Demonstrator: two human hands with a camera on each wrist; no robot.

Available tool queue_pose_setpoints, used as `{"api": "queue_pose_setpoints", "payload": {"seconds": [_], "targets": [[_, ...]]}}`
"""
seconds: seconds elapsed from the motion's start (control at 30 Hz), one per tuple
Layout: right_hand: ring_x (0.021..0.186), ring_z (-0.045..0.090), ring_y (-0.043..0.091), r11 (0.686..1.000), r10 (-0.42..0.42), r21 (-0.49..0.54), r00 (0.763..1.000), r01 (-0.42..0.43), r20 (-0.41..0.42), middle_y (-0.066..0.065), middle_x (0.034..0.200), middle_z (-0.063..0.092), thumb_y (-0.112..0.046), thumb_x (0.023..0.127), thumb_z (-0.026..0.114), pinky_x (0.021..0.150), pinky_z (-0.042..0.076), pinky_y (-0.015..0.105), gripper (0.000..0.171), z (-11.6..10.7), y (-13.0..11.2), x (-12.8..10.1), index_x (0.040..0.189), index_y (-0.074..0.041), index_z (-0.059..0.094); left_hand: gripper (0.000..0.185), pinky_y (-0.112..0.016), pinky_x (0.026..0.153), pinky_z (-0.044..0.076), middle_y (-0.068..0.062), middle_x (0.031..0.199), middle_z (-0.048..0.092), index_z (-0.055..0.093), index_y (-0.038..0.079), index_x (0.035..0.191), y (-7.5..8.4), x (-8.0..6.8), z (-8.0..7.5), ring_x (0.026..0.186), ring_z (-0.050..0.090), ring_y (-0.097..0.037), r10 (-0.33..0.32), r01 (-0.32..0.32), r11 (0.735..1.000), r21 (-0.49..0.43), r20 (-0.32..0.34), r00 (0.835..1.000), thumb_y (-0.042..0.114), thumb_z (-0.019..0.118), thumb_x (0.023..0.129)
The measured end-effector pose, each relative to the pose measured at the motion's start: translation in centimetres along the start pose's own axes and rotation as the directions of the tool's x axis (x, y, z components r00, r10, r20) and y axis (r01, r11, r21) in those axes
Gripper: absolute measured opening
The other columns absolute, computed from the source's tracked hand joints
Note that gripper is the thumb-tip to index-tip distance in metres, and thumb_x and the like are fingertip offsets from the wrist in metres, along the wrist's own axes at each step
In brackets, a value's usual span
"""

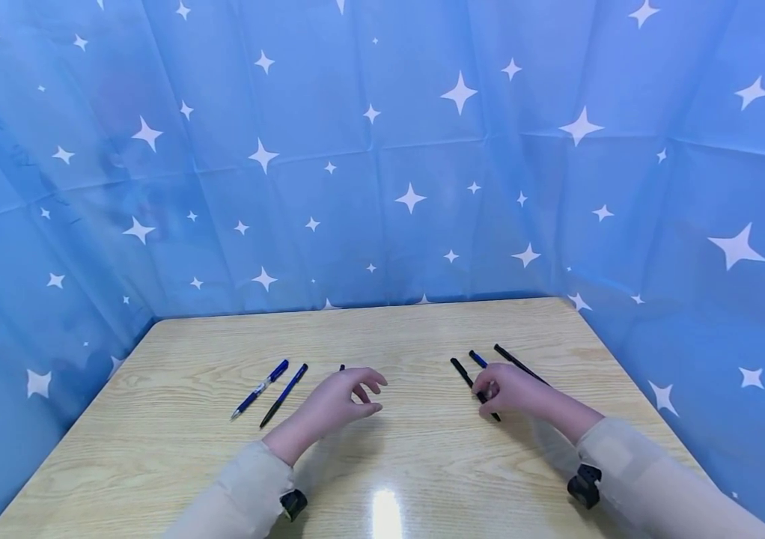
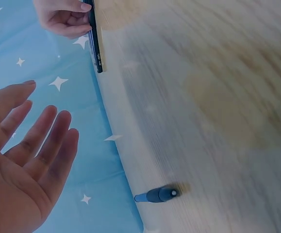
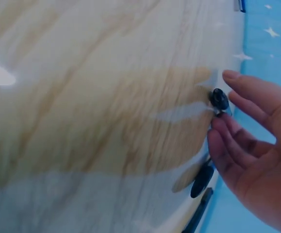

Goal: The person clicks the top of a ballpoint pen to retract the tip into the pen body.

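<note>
A black pen [image 1: 474,385] is pinched in the fingers of the right hand [image 1: 513,389] on the wooden worktop [image 1: 423,464], beside two more pens [image 1: 520,364]. The left hand [image 1: 338,400] is held above the worktop with fingers loosely spread, nothing gripped, near a small dark pen [image 1: 341,367]. The pen is judged light, stiff and smooth, best pinched mid-barrel.

1. The left hand [image 1: 342,400] hovers with its palm down, the fingers relaxed and a little spread, holding nothing.
2. The right hand [image 1: 516,389] lies lower, its fingers bent inward towards the thumb.
3. Both forearms wear light sleeves, and a small black device sits at each wrist.
</note>
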State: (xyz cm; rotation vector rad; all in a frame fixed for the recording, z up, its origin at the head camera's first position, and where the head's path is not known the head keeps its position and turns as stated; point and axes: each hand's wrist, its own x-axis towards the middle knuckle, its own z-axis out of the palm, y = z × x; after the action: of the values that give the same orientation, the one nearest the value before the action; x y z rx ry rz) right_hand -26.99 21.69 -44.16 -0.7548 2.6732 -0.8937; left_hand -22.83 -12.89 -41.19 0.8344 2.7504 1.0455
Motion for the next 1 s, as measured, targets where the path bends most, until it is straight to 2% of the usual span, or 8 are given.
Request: {"api": "queue_pose_setpoints", "payload": {"seconds": [0.17,0.43,0.7,1.0], "targets": [[0.075,0.053,0.011,0.999,-0.005,-0.032,0.999,0.006,0.034,-0.002,0.089,0.060,-0.005,0.076,0.082,0.063,0.047,0.027,0.026,0.0,-0.5,0.1,0.100,-0.003,0.073,0.033,-0.029,0.074,0.052,-0.003,0.107,0.067,0.065,0.012,0.122,0.3,0.4,0.2,0.085,0.062,-0.007,0.003,-0.003,0.999,0.053,-0.006,1.000,0.019,0.073,0.090],[0.075,0.052,0.015,0.994,0.106,0.017,0.993,-0.107,0.060,0.000,0.084,0.058,0.003,0.077,0.079,0.063,0.047,0.031,0.027,0.0,-1.2,0.0,0.101,-0.007,0.072,0.033,-0.028,0.075,0.052,-0.003,0.107,0.067,0.065,0.014,0.121,0.6,1.1,0.5,0.085,0.062,-0.007,0.004,-0.005,0.994,0.105,0.002,1.000,0.020,0.074,0.089],[0.071,0.050,0.016,0.991,0.132,0.013,0.989,-0.133,0.069,0.003,0.082,0.056,0.012,0.073,0.073,0.060,0.045,0.031,0.031,-0.2,-2.1,0.0,0.098,-0.006,0.071,0.035,-0.028,0.075,0.052,-0.004,0.108,0.067,0.064,0.014,0.122,0.6,1.8,0.8,0.084,0.061,-0.006,0.009,-0.010,0.993,0.121,0.012,1.000,0.020,0.073,0.090],[0.067,0.053,0.016,0.997,0.070,0.023,0.996,-0.072,0.063,0.002,0.079,0.057,0.016,0.073,0.063,0.057,0.044,0.030,0.035,0.0,-2.8,-0.1,0.096,-0.009,0.071,0.033,-0.027,0.073,0.051,-0.002,0.107,0.067,0.064,0.017,0.121,0.9,2.4,1.0,0.085,0.061,-0.007,0.016,-0.014,0.992,0.128,-0.010,1.000,0.021,0.073,0.090]]}}
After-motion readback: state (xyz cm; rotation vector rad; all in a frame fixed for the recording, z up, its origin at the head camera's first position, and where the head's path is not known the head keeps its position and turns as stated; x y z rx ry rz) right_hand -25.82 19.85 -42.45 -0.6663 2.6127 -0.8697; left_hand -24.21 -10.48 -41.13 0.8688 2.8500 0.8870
